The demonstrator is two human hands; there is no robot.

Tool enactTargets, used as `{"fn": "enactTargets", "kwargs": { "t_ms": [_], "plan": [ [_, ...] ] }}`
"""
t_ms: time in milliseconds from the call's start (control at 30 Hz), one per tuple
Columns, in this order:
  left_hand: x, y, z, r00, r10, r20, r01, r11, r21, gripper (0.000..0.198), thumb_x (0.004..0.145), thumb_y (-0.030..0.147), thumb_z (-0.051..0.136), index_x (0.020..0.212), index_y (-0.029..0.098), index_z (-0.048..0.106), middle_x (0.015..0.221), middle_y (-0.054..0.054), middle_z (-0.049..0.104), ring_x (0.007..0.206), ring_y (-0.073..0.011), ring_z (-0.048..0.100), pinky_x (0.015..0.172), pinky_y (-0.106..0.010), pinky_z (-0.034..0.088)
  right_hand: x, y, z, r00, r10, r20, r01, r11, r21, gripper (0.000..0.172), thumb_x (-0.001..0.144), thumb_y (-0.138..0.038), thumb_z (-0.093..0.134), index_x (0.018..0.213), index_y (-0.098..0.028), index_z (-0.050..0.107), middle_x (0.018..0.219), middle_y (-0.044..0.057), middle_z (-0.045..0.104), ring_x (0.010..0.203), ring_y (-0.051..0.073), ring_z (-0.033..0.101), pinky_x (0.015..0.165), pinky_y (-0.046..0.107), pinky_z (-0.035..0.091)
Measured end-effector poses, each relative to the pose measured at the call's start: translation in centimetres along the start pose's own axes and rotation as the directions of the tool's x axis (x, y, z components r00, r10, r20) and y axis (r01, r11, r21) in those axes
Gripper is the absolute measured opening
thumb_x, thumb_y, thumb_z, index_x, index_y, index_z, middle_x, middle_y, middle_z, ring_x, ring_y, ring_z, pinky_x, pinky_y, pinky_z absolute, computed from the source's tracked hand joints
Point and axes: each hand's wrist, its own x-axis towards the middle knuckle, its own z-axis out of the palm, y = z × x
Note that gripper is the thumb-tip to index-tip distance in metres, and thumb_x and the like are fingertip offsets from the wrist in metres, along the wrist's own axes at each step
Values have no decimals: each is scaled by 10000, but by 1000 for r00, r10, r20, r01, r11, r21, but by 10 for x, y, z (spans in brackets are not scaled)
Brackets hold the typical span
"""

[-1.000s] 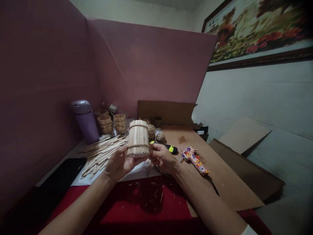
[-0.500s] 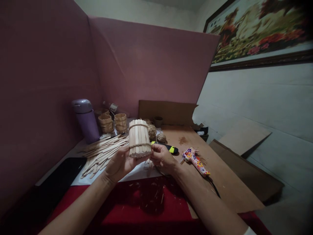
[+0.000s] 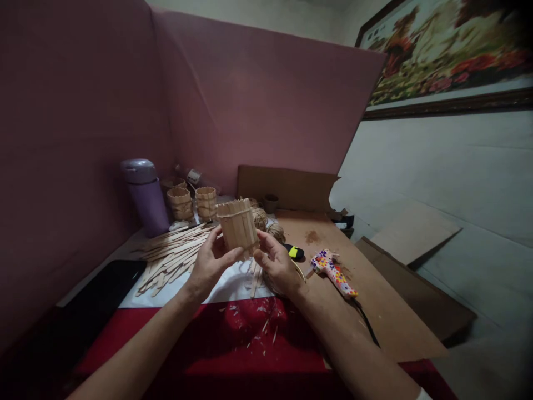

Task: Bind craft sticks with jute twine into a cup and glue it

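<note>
Stick cup (image 3: 238, 225) is in mid-scene, held up off the table in both hands, top leaning a bit left. Twine band (image 3: 234, 214) shows near its top; lower edge is partly behind the thumbs, interior not readable from here. Left hand (image 3: 212, 262) is half-curled on the cup's left side, thumb across the lower front, some fingers hidden behind. Right hand (image 3: 280, 265) is part-closed on the lower right, fingertips at the side; can't tell how firmly either one presses. Twine balls (image 3: 275, 232) sit just beyond, partly blocked by the cup. Black-and-yellow tool (image 3: 295, 252) pokes out past the right hand, rest covered. Pale curved rim (image 3: 298, 271) beside that hand: can't identify. Loose craft sticks (image 3: 175, 261) are piled to the left on a white sheet (image 3: 225, 290). Floral glue gun (image 3: 333, 272) lies right, on cardboard (image 3: 387, 316); its cable runs near and is lost behind the right forearm. Far left: purple bottle (image 3: 147, 204), then two finished-looking cups (image 3: 206, 203), another mostly hidden behind them. Dark flat slab (image 3: 108, 283) near left, too dark to make out. Framed picture (image 3: 453, 66) far right, cut off by the frame edge.
</note>
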Motion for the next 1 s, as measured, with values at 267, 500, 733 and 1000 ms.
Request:
{"fn": "enactTargets", "kwargs": {
  "t_ms": [267, 500, 733, 1000],
  "plan": [
    [-11, 9, 7, 981, 177, 82, -188, 971, 148, 716, 633, 88, 778, 1282, 233, 512, 1269, -86, 597, 1192, -264, 528, 1024, -349, 379, 0, 0, -5, 995, -65, 82, 57, 994, 90, 609, 783, -402, 698, 1319, -243, 454, 1351, 98, 500, 1155, 227, 520, 994, 363, 416],
    [-11, 6, 4, 983, 110, 147, -120, 991, 63, 675, 659, 103, 764, 1279, 220, 524, 1254, -98, 606, 1188, -273, 529, 1021, -353, 377, 3, -2, -6, 993, -11, 122, -5, 991, 133, 688, 644, -345, 816, 1243, -245, 493, 1255, 72, 562, 1218, 236, 474, 1034, 362, 382],
    [-10, 3, 4, 974, 126, 190, -147, 984, 99, 626, 723, 129, 718, 1304, 232, 510, 1314, -88, 564, 1217, -273, 502, 1029, -359, 368, 5, 0, -8, 992, 25, 127, -48, 982, 182, 635, 610, -283, 842, 1166, -227, 540, 1172, 58, 605, 1113, 212, 548, 980, 342, 427],
    [-6, 4, -1, 990, 101, 95, -112, 987, 116, 441, 811, 279, 647, 1246, 224, 603, 1259, -69, 610, 1233, -276, 480, 1049, -367, 338, 5, -10, -14, 984, 131, 122, -158, 955, 252, 624, 558, -250, 862, 1122, -217, 597, 1174, 76, 629, 1118, 240, 562, 936, 396, 483]
  ]
}}
